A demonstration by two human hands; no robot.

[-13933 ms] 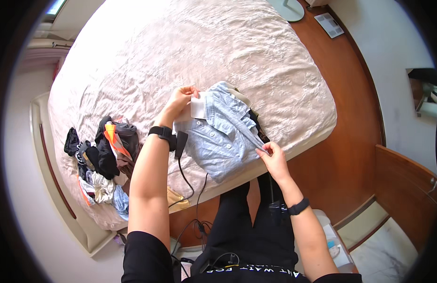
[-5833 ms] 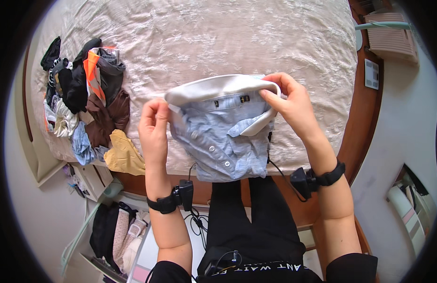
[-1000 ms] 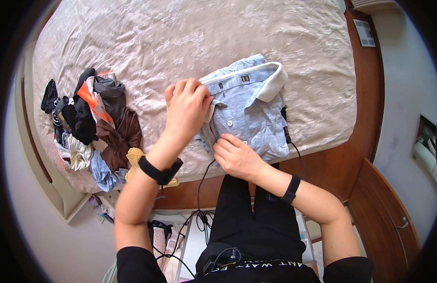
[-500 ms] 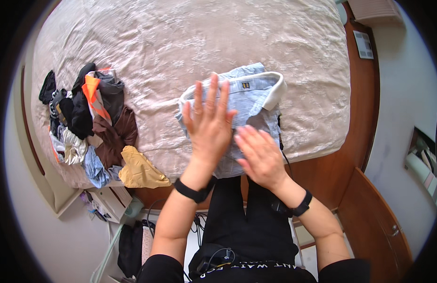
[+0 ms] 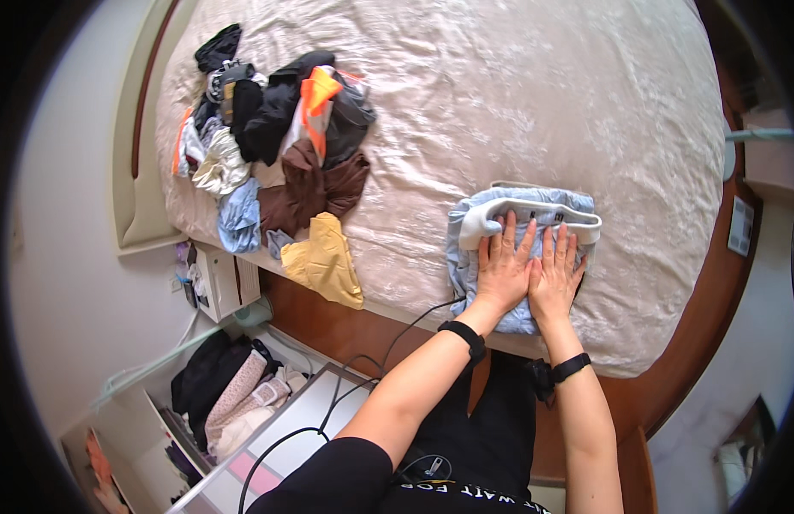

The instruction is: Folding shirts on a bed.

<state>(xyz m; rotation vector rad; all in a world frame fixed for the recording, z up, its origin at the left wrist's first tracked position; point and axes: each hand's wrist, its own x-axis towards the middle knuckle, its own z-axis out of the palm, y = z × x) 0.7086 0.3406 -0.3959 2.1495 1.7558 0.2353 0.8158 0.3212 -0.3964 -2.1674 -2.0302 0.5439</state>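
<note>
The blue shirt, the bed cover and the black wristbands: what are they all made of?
Blue shirt: soft cloth, maybe cotton, because it looks matte and bends in creases.

Bed cover: thin, wrinkled fabric with a slight sheen; its pale pattern catches the light.

Wristbands: dull and bendy-looking, perhaps woven strap or rubber; I can't tell which.

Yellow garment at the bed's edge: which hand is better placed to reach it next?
Probably the left hand. It is nearer the yellow garment; the right hand lies beyond it, both resting on the light-blue collared shirt.
</note>
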